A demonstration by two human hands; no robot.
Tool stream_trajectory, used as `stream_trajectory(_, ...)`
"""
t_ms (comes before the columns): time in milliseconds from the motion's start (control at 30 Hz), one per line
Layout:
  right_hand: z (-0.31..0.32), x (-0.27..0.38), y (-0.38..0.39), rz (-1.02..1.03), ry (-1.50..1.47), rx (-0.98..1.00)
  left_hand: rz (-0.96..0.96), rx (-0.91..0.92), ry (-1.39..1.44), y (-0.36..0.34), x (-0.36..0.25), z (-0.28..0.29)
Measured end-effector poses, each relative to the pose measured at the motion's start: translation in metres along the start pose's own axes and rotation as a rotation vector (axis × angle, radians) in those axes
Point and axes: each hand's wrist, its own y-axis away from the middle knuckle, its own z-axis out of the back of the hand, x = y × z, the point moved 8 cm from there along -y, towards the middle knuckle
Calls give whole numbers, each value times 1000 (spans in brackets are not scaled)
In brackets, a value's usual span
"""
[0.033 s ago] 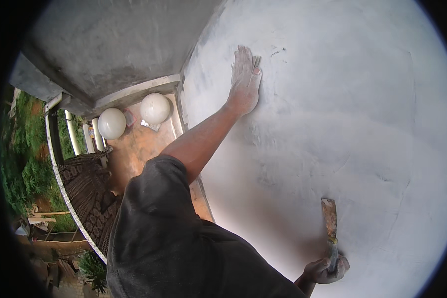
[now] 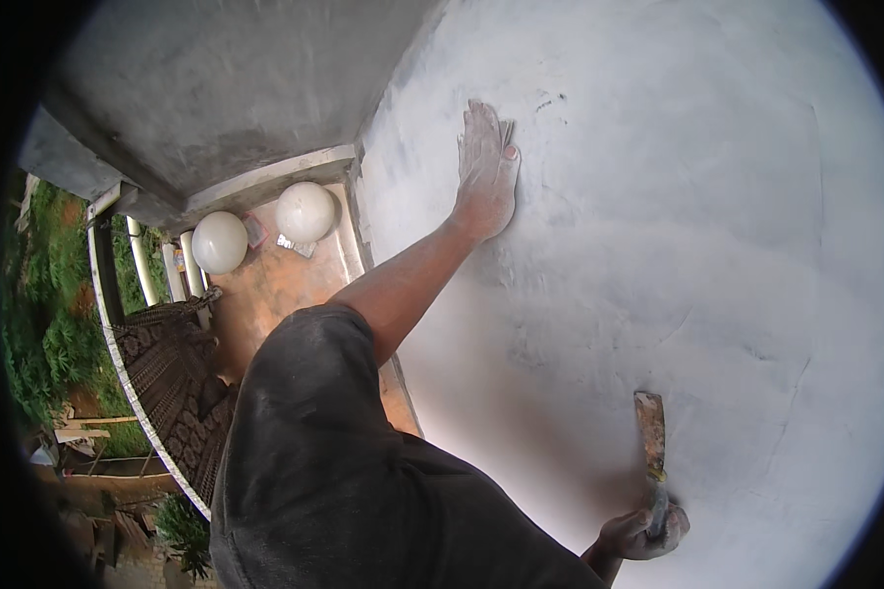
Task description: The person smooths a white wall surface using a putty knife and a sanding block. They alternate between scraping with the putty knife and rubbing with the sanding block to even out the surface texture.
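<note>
On the pale wall, left hand spread flat, right hand gripping putty knife.

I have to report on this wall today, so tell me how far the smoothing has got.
Done: most of the wall already shows an even pale grey-white coat. In hand: the left hand lies flat on it with a small pad under the fingers, while the right hand holds a scraper against it. Left: faint ridges and swirl marks show near the scraper and a few dark specks beside the left hand.
</note>
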Motion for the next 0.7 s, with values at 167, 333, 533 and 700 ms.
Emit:
stream_trajectory(167, -9, -4, 9, -17, -132, 95, 79, 325, -39, 143, -11, -50)
stream_trajectory(333, -8, -7, 16, -53, -163, 20, -76, 99, -82, -34, -7, 9)
stream_trajectory(533, -8, -3, 17, -79, -140, -4, 32, 177, -39, 44, 17, -12)
stream_trajectory(700, -10, 5, 8, -62, -85, 8, -114, 181, -6, 63, -14, -20)
